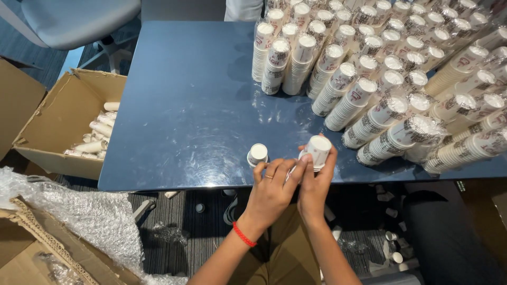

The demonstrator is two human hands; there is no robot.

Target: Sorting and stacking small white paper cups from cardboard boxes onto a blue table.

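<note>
My right hand (316,184) grips a short stack of white paper cups (318,149), held upside down just above the near edge of the dark blue table (185,105). My left hand (273,191), with a ring and a red wristband, presses against the same stack from the left, fingers curled on its lower part. A single small upturned paper cup (257,154) stands on the table just left of my hands, apart from them.
Many tall stacks of paper cups (380,68), some in clear wrap, fill the table's right and far side. An open cardboard box (68,124) with cup sleeves sits on the floor at left. Bubble wrap (84,216) and another box lie at lower left. Office chair at top left.
</note>
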